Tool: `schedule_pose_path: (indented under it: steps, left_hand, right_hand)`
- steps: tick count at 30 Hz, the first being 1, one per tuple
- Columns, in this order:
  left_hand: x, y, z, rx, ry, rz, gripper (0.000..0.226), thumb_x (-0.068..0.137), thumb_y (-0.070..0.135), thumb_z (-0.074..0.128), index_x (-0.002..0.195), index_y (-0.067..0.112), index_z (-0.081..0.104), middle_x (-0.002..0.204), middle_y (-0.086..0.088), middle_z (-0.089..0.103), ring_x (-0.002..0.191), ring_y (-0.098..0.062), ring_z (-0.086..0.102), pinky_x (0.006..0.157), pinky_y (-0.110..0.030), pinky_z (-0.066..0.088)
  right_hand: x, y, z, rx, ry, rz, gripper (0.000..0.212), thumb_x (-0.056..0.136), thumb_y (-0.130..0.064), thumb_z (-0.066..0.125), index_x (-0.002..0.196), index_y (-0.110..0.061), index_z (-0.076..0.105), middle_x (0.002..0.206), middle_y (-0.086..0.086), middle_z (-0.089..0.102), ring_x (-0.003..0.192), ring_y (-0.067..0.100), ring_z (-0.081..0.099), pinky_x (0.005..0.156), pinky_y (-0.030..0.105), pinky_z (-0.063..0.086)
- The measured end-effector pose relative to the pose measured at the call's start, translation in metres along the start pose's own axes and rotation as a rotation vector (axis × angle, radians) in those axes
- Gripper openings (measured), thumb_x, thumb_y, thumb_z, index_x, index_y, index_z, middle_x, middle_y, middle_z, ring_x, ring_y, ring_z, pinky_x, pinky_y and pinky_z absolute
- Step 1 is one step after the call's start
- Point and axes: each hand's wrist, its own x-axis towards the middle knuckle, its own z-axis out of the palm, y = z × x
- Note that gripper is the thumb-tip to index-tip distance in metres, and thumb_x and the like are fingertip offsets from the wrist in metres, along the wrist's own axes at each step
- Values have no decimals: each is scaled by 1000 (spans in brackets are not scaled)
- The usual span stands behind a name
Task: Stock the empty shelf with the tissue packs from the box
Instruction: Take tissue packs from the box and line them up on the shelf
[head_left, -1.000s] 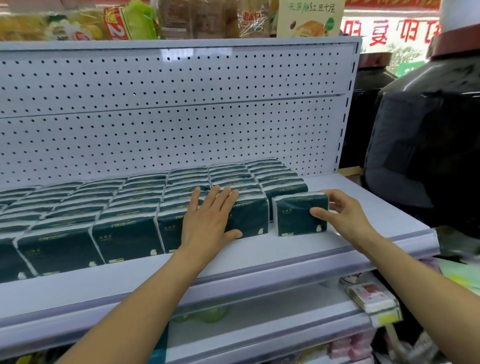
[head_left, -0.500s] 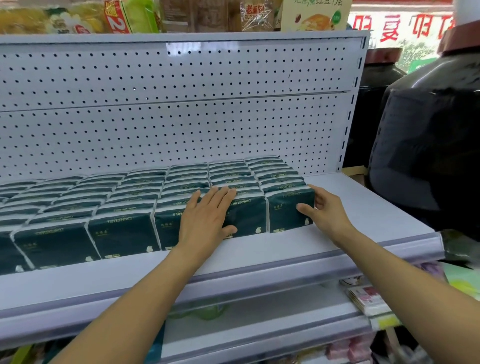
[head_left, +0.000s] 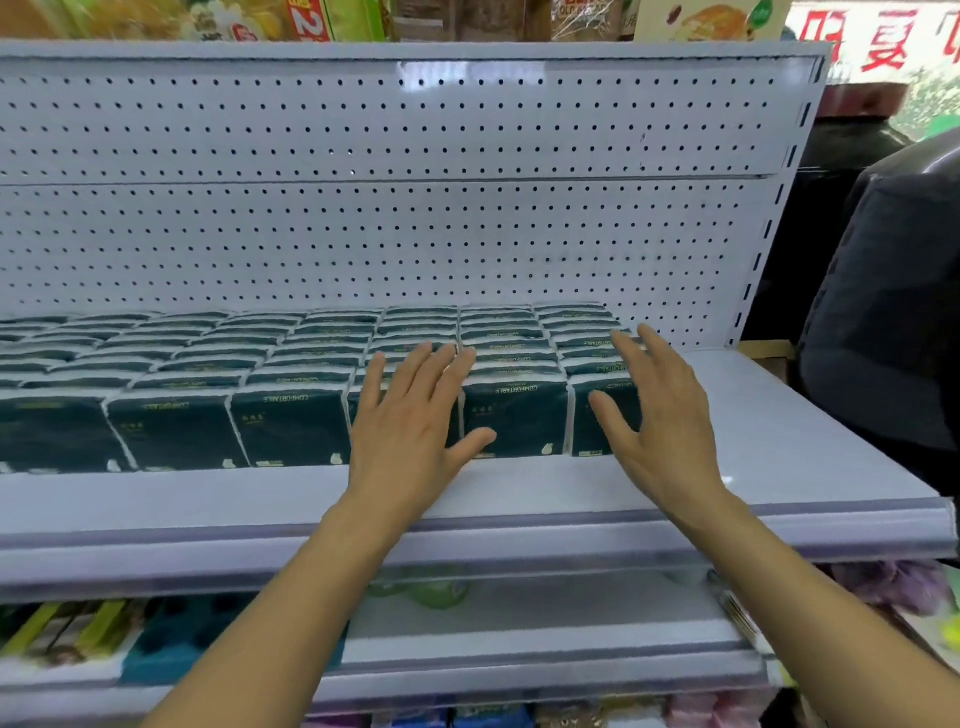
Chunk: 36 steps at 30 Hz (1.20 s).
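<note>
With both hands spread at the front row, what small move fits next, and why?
Probably draw both hands back for another pack. The left hand and right hand are open and hold nothing, the tissue packs sit flush, and bare shelf remains to the right.

What you have around your fingers (head_left: 415, 374) besides the stock

Beyond your fingertips a white pegboard panel (head_left: 363, 234) rises, with bright snack packets (head_left: 311, 18) along its top and a sign with red characters (head_left: 878, 41) far up to the right. Right of your fingers, well apart, looms a dark bulky shape (head_left: 893, 312). Below your wrists a lower shelf (head_left: 519, 634) carries blurred pale green items (head_left: 431, 592), a teal pack (head_left: 171, 639) and yellow-green boxes (head_left: 98, 623) to the left, and something purple (head_left: 893, 582) to the right.
</note>
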Motion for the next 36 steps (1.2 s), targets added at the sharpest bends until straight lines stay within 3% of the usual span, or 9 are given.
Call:
schedule_pose_path:
  steps: [3, 6, 18, 23, 27, 32, 36]
  left_hand:
    - [-34, -16, -17, -24, 112, -9, 68, 91, 58, 44, 147, 20, 40, 143, -2, 52, 128, -22, 50, 110, -47, 37]
    - [-73, -40, -35, -11, 139, -42, 68, 90, 54, 51, 147, 18, 41, 140, -2, 54, 120, -20, 53, 100, -39, 44]
    - [-275, -221, -152, 329, -199, -358, 72, 87, 61, 52, 147, 22, 40, 137, -2, 56, 120, -25, 56, 98, -47, 44]
    - [-375, -305, -194, 418, -368, -481, 72, 87, 63, 53, 147, 24, 41, 140, -4, 54, 127, -27, 51, 104, -52, 40]
    - [-452, -357, -212, 398, -439, -621, 72, 85, 63, 58, 143, 24, 44, 137, -2, 55, 124, -26, 53, 104, -49, 40]
    - [-543, -405, -218, 309, -523, -814, 74, 81, 67, 39, 141, 25, 50, 127, 1, 62, 115, -25, 60, 97, -45, 46]
    - [-600, -432, -209, 253, -603, -944, 69, 87, 63, 51, 144, 25, 46, 129, 0, 61, 119, -26, 57, 98, -43, 43]
  right_hand:
    - [-11, -36, 8, -44, 22, -213, 55, 94, -42, 52, 144, -21, 41, 145, 6, 46, 126, 26, 46, 107, 48, 35]
    - [-28, -81, 24, -9, -6, -386, 54, 95, -40, 50, 142, -15, 43, 130, 5, 57, 116, 23, 53, 106, 50, 37]
    - [-129, -329, 135, 144, -286, -772, 54, 94, -41, 49, 142, -18, 43, 136, 10, 52, 117, 30, 53, 90, 44, 43]
    - [-193, -446, 192, 191, -442, -832, 50, 94, -45, 45, 139, -24, 46, 140, 9, 51, 122, 31, 51, 90, 44, 45]
    - [-246, -517, 235, 219, -544, -836, 51, 90, -41, 59, 137, -22, 48, 134, 8, 54, 115, 31, 56, 84, 44, 48]
    - [-312, -563, 287, 224, -770, -766, 47, 87, -43, 64, 130, -24, 55, 125, 3, 59, 107, 27, 61, 73, 40, 52]
    - [-347, -583, 322, 196, -1002, -741, 45, 93, -46, 53, 135, -30, 51, 131, -3, 54, 117, 22, 54, 83, 38, 51]
